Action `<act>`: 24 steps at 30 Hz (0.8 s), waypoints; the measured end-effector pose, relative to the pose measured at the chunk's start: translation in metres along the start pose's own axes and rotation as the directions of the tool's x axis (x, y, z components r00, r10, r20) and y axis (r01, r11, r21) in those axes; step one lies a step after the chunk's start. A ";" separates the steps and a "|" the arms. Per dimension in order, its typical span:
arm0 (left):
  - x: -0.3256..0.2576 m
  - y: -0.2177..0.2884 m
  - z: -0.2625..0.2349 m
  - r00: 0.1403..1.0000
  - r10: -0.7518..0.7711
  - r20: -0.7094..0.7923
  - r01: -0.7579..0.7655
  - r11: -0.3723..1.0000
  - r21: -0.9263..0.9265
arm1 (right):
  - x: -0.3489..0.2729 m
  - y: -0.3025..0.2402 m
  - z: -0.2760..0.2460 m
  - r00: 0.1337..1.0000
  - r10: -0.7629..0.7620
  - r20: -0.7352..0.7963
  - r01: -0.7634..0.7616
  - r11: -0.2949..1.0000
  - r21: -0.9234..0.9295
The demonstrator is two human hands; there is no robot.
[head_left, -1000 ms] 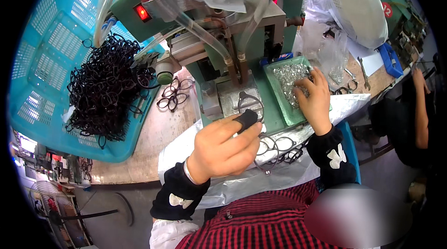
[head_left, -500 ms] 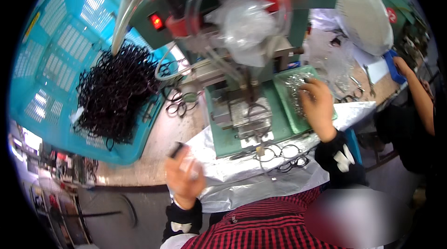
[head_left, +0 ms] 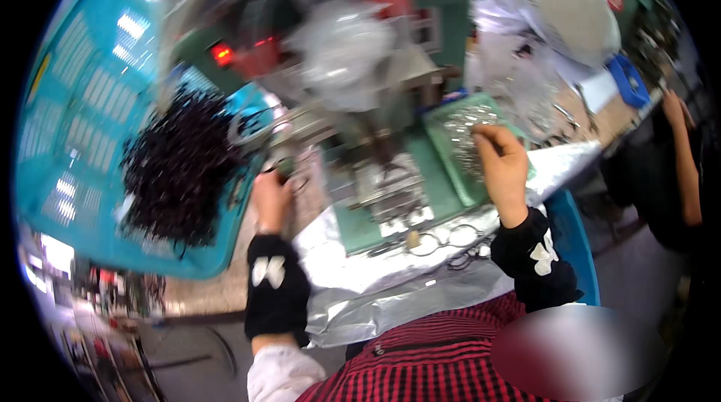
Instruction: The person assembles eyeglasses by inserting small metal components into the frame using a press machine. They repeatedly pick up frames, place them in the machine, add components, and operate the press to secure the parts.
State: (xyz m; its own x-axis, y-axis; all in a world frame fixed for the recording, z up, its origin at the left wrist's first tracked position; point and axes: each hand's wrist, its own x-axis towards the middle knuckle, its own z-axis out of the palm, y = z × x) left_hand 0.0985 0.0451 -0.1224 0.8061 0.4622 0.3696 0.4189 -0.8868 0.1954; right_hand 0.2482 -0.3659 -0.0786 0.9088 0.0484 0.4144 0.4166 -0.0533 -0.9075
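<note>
My left hand point(head_left: 272, 201) is at the table beside the blue basket, its curled fingertips among a few loose black rings point(head_left: 299, 179). Blur hides what lies between those fingers. Over the green tray point(head_left: 469, 195) my right hand point(head_left: 505, 169) has thumb and fingers bent together in a pinch. Small shiny metal pieces point(head_left: 467, 131) fill the tray under it; whatever the pinch holds is too small to make out. Between my hands stands a green bench machine with a metal fixture point(head_left: 389, 190). Black ring frames point(head_left: 443, 240) lie on the foil in front of it.
A large blue basket point(head_left: 214, 261) at the left holds a heap of black rings point(head_left: 176, 169). Clear tubes and a plastic bag point(head_left: 342, 52) hang on the machine. Tools point(head_left: 589, 109) and a blue box point(head_left: 628, 80) lie to the right, near another person's arm point(head_left: 682, 158).
My left hand has moved forward from above the table's front edge to the loose black rings. My right hand stays over the tray, its fingers now drawn closer together. The view has shifted slightly.
</note>
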 end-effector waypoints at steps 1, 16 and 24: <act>-0.013 -0.002 -0.003 0.996 0.084 0.019 -0.085 0.992 0.088 | -0.004 -0.001 -0.016 1.000 -0.009 -0.003 0.009 0.998 -0.069; -0.056 0.034 -0.031 0.940 -0.160 -0.301 -0.030 0.841 -0.540 | 0.009 -0.081 0.035 0.885 -0.383 0.264 0.377 0.923 0.074; -0.090 0.096 -0.071 0.922 -0.387 -0.007 0.077 0.201 -0.977 | -0.012 -0.080 0.058 0.961 0.011 0.278 -0.105 0.940 0.326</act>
State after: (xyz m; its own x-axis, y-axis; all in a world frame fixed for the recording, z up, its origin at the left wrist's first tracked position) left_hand 0.0365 -0.0815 -0.0723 0.5781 0.7695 0.2714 -0.2618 -0.1401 0.9549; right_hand 0.2027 -0.3041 -0.0149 0.8714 0.3231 0.3691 0.2891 0.2695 -0.9186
